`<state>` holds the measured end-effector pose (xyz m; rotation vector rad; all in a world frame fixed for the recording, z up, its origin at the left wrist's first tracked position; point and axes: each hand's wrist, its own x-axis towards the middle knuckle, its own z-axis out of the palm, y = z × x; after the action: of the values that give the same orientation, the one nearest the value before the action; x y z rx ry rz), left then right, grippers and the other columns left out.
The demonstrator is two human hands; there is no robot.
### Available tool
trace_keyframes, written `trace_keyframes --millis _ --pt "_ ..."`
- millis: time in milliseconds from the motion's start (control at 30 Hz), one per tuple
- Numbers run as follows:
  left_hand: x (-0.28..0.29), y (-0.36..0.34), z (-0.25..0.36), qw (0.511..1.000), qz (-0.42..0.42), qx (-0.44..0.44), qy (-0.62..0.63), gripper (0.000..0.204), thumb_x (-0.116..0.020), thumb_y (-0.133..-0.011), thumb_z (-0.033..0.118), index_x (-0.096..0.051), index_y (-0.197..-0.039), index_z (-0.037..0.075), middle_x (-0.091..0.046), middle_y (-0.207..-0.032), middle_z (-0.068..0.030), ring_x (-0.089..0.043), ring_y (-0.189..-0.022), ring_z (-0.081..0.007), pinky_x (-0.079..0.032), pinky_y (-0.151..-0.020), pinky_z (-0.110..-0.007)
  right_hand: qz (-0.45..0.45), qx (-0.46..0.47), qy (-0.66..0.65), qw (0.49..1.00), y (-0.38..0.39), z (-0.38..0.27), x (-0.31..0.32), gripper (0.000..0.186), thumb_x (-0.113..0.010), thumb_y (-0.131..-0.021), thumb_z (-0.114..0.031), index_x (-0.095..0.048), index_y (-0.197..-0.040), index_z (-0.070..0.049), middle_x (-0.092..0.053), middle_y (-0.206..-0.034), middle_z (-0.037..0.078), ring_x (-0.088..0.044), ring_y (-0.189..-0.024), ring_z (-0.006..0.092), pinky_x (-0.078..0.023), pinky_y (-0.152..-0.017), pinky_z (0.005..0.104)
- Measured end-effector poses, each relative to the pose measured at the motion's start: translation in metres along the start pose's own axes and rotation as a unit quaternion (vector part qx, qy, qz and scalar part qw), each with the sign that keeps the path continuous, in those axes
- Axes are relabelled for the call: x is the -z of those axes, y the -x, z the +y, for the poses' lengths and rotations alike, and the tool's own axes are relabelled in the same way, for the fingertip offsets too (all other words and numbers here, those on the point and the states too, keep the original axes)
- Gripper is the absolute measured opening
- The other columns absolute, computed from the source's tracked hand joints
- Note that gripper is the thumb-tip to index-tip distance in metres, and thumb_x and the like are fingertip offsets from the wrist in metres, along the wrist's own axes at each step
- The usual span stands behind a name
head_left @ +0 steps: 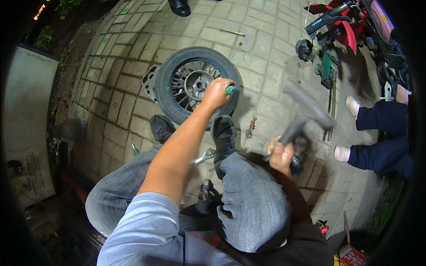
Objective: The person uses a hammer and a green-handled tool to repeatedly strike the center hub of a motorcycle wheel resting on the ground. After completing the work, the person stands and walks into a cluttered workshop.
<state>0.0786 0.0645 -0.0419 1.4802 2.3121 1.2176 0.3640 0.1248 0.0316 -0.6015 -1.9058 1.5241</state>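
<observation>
A motorcycle wheel (171,66) with a black tyre and a spoked metal rim lies flat on the paving in front of my shoes. Over its right side, my left hand (217,94) is closed round a tool with a green handle (230,90); the rest of that tool is hidden by the fist. My right hand (280,154), out to the right, grips the handle of a hammer (308,104). The hammer is raised and smeared by motion, its head apart from the green handle.
A perforated metal part (150,84) shows under the wheel's left edge. A wrench (205,156) lies by my right shoe, and small hardware (251,126) sits right of the wheel. A person's legs (381,117) and motorcycle parts (341,26) are at the right.
</observation>
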Motion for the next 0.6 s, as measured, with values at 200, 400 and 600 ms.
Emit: trace_keyframes --millis 200,400,600 --pt "0.000 -0.001 0.001 1.000 -0.013 0.013 0.004 0.025 -0.062 -0.071 0.002 -0.068 -0.095 0.007 -0.068 -0.094 -0.0147 -0.064 -0.093 -0.0335 -0.051 -0.082 -0.040 -0.083 -0.108 0.275 0.952 -0.001 0.031 -0.023 0.033 -0.064 -0.091 -0.028 -0.050 -0.083 0.001 -0.057 -0.061 0.018 -0.057 -0.051 0.0312 -0.045 -0.049 0.0373" --pt "0.002 0.001 -0.003 1.000 0.009 0.016 0.015 0.026 -0.063 -0.070 0.001 -0.068 -0.095 0.006 -0.068 -0.094 -0.0150 -0.063 -0.092 -0.0339 -0.051 -0.081 -0.041 0.039 -0.117 0.018 0.992 0.004 0.021 -0.012 0.027 -0.055 -0.095 -0.023 -0.051 -0.082 0.000 -0.051 -0.057 0.003 -0.048 -0.047 0.0123 -0.040 -0.046 0.0288" --pt "0.006 -0.004 0.000 0.997 0.049 0.023 0.046 0.023 -0.065 -0.070 0.002 -0.068 -0.093 0.005 -0.068 -0.091 -0.0152 -0.064 -0.089 -0.0341 -0.051 -0.079 -0.041 -0.080 -0.099 0.238 0.963 -0.001 0.043 -0.032 0.030 -0.064 -0.091 -0.024 -0.053 -0.077 0.001 -0.056 -0.059 0.014 -0.058 -0.050 0.0258 -0.044 -0.049 0.0370"
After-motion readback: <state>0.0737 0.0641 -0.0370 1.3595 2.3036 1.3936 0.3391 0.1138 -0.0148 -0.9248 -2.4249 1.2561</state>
